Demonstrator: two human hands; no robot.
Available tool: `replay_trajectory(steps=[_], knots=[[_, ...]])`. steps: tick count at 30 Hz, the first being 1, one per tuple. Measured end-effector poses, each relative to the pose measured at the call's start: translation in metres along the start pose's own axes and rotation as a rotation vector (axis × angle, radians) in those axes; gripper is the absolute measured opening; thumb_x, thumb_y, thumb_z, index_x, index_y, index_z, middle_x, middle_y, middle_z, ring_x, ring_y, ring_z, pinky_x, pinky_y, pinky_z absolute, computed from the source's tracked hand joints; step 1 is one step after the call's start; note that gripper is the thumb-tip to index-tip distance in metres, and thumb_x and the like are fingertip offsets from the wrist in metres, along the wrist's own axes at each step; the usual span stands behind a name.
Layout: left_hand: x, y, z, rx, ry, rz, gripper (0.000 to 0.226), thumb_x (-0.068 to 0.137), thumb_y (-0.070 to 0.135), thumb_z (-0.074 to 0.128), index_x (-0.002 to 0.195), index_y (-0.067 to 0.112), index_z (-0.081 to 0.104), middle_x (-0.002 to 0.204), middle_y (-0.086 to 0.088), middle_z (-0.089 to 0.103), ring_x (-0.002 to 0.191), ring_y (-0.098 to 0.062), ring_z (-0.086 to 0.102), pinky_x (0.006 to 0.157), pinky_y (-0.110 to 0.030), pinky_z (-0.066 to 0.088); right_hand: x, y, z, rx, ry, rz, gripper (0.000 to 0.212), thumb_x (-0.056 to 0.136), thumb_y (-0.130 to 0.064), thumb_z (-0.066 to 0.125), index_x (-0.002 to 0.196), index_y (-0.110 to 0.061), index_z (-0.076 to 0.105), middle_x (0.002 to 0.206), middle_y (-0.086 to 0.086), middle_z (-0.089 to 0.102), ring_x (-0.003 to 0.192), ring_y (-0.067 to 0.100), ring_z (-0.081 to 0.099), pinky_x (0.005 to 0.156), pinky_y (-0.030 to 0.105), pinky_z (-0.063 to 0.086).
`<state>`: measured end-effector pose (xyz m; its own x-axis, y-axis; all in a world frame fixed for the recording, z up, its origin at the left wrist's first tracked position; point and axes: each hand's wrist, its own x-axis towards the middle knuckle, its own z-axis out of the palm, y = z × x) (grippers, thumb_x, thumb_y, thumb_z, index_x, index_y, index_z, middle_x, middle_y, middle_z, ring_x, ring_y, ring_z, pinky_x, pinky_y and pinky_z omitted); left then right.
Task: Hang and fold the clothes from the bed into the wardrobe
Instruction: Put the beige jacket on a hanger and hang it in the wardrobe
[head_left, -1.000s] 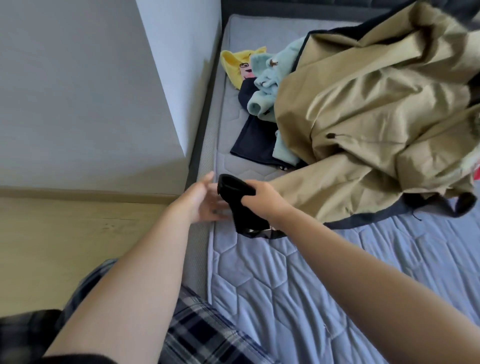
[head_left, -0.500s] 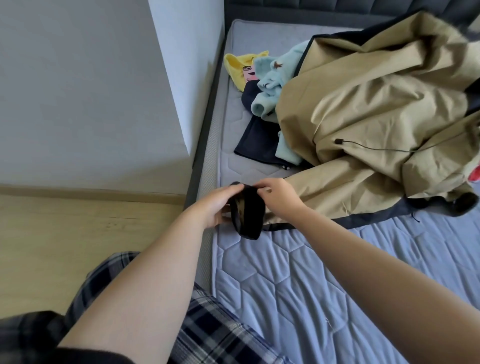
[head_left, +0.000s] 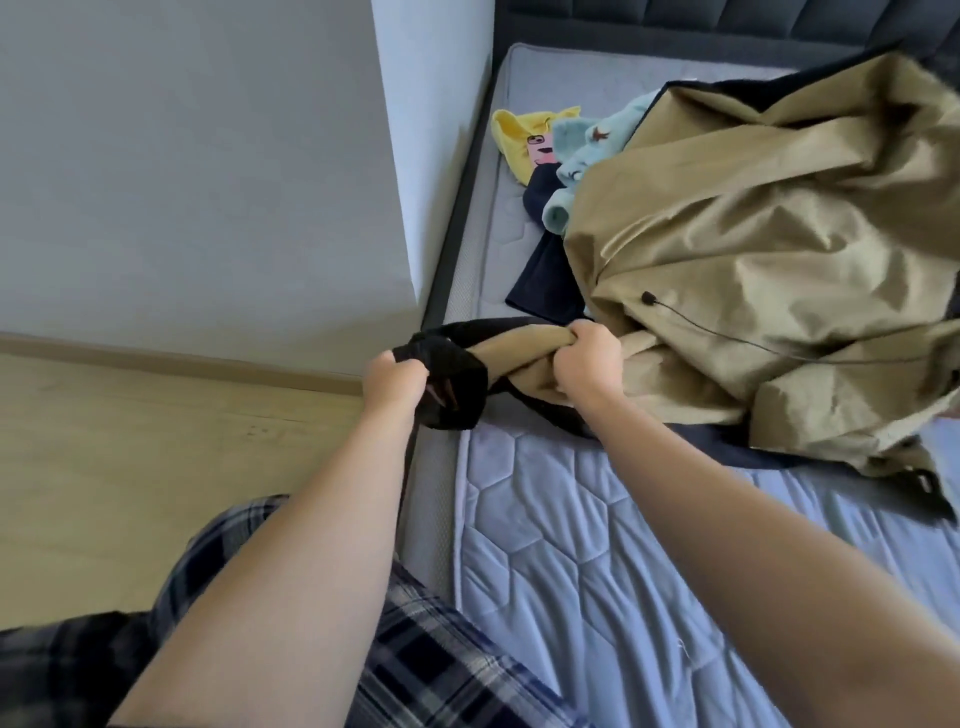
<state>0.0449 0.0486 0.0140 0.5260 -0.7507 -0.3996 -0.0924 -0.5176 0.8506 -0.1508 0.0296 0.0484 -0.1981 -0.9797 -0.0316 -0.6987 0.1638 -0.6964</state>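
Observation:
A large tan jacket (head_left: 753, 249) with a dark lining lies crumpled over the right half of the bed (head_left: 597, 561). One sleeve stretches left toward the bed's edge. My left hand (head_left: 392, 376) grips the sleeve's black cuff (head_left: 454, 384). My right hand (head_left: 589, 364) grips a bunch of the tan sleeve fabric just right of the cuff. Behind the jacket lie a light blue fleece garment (head_left: 582, 150), a yellow garment (head_left: 519, 140) and a dark navy garment (head_left: 545, 280), partly covered by the jacket.
A grey wall (head_left: 208, 182) with a corner stands left of the bed. Wooden floor (head_left: 156, 467) runs along the bed's left side. A dark padded headboard (head_left: 701, 21) closes the far end. My plaid trousers (head_left: 441, 649) fill the bottom of the view.
Both hands have closed on the sleeve and pulled it left, stretching it out from the jacket. The right hand shifted from the cuff onto the tan fabric.

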Motion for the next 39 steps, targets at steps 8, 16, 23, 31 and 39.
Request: replay_trajectory(steps=[8, 16, 23, 31, 39], knots=[[0.015, 0.004, -0.053, -0.367, 0.212, -0.201, 0.048, 0.091, 0.014, 0.048, 0.138, 0.007, 0.041, 0.133, -0.014, 0.051, 0.12, -0.031, 0.051, 0.088, -0.033, 0.045, -0.038, -0.101, 0.066, -0.116, -0.511, -0.44, 0.037, 0.084, 0.001, 0.046, 0.12, -0.005, 0.054, 0.119, 0.014, 0.053, 0.105, 0.027, 0.051, 0.088, 0.033, 0.043], [-0.03, 0.002, -0.012, 0.272, -0.377, 0.155, 0.043, 0.093, 0.029, 0.051, 0.136, 0.025, 0.052, 0.132, 0.003, 0.055, 0.097, -0.01, 0.054, 0.074, -0.02, 0.038, -0.006, 0.015, -0.002, -0.755, -0.159, -0.095, 0.098, 0.072, -0.057, 0.069, 0.148, -0.025, 0.016, 0.158, 0.011, 0.006, 0.143, 0.033, 0.011, 0.106, 0.065, 0.013], [-0.035, 0.002, 0.01, 0.216, -0.428, 0.145, 0.055, 0.095, 0.04, 0.045, 0.147, 0.03, 0.029, 0.144, 0.001, 0.044, 0.122, -0.022, 0.05, 0.101, -0.041, 0.041, -0.024, 0.064, -0.003, -0.151, -0.098, 0.138, 0.017, 0.078, 0.0, 0.045, 0.079, -0.009, 0.06, 0.083, 0.012, 0.064, 0.087, 0.035, 0.061, 0.071, 0.032, 0.045], [-0.019, 0.024, -0.013, -0.268, 0.02, 0.291, 0.047, 0.101, 0.034, 0.038, 0.147, 0.024, 0.032, 0.15, -0.003, 0.037, 0.135, -0.02, 0.037, 0.108, -0.027, 0.028, -0.036, -0.054, 0.04, 0.328, -0.158, -0.18, 0.025, 0.076, 0.005, 0.052, 0.057, -0.011, 0.054, 0.058, -0.001, 0.056, 0.06, 0.007, 0.048, 0.058, 0.024, 0.034], [-0.019, 0.003, -0.03, 0.56, -0.062, 0.184, 0.06, 0.093, 0.025, 0.043, 0.149, 0.034, 0.022, 0.159, -0.01, 0.009, 0.145, -0.031, 0.012, 0.116, -0.046, 0.019, -0.03, -0.051, 0.028, -0.403, -0.343, -0.492, 0.051, 0.092, -0.04, 0.053, 0.136, -0.015, 0.043, 0.139, 0.011, 0.047, 0.13, 0.028, 0.041, 0.109, 0.048, 0.028]])
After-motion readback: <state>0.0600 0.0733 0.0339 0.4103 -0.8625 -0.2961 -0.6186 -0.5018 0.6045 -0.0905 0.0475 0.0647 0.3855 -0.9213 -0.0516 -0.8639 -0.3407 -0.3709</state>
